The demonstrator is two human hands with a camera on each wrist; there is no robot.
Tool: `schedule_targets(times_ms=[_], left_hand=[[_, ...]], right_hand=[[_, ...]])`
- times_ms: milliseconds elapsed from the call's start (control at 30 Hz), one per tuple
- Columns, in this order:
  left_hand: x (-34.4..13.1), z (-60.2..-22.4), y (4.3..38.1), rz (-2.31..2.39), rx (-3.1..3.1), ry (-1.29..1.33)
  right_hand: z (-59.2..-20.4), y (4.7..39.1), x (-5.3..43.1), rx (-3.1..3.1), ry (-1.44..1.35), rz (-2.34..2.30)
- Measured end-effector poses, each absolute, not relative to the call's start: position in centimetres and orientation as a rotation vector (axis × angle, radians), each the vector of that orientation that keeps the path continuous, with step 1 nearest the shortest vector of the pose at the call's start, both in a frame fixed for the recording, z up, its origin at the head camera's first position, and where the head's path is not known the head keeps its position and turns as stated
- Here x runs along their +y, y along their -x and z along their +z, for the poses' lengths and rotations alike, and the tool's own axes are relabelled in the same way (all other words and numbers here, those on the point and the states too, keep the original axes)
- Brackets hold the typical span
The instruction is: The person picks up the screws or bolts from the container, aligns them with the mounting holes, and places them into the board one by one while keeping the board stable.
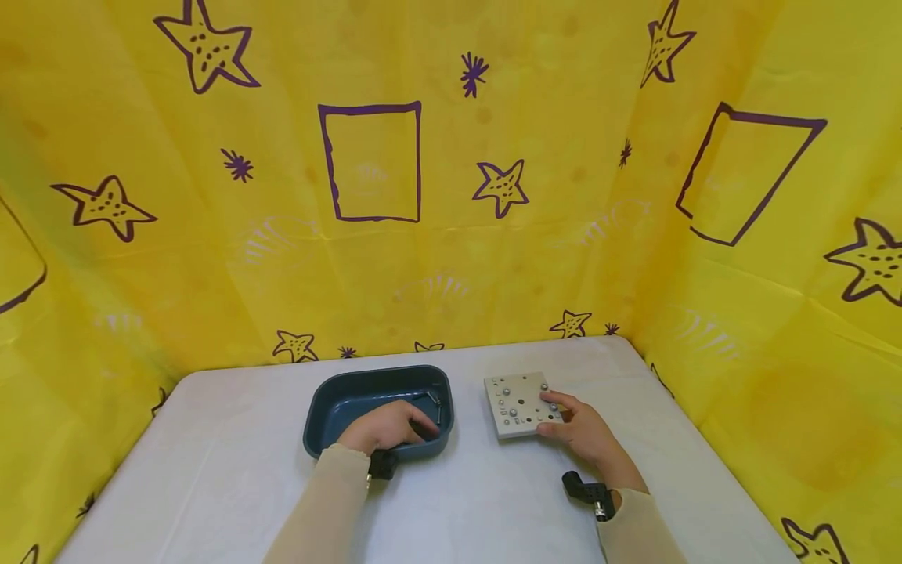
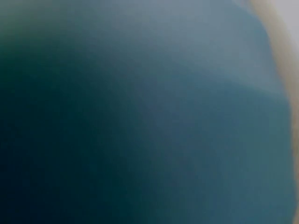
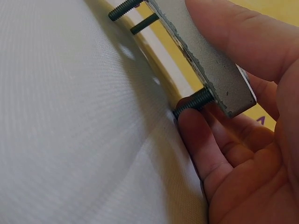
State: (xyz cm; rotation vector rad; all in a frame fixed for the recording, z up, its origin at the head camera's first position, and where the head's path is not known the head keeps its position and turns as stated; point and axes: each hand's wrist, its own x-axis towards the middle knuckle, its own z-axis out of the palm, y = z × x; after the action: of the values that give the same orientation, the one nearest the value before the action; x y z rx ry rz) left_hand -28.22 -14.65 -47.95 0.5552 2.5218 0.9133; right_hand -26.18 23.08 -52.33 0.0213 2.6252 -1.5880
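No readable text, label, brand, number or sign in head view or either wrist view.

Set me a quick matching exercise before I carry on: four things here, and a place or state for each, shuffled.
1. Left hand
2. Right hand
3. Loose screws
4. Drilled metal plate

A. Gripping the plate by its edge
B. Has threaded shanks sticking out underneath
C. Reaching into the dark blue tray
D. Lying in the right-hand part of the tray

Pairs: 1-C, 2-A, 3-D, 4-B
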Motion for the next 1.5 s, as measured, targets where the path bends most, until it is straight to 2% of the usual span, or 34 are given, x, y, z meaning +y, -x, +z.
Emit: schedule_targets(times_ms=[233, 467, 967, 1500], left_hand=[[-14.4, -48.8, 28.7, 1.059, 2.384, -0.579], [-14.1, -49.3, 29.2, 1.16, 2.495, -0.564], [-14.0, -49.8, 29.7, 1.018, 2.577, -0.531], [-13.3, -50.0, 30.4, 0.751, 2.665, -0.88]], right_hand=[[-52.5, 26.3, 23.1, 2.639, -0.01, -1.577], [-52.5, 26.2, 23.2, 2.634, -0.014, -1.587], [-52.4, 26.2, 23.1, 2.67, -0.001, -1.531], [-52.4, 26.1, 23.1, 2.655, -0.006, -1.575]])
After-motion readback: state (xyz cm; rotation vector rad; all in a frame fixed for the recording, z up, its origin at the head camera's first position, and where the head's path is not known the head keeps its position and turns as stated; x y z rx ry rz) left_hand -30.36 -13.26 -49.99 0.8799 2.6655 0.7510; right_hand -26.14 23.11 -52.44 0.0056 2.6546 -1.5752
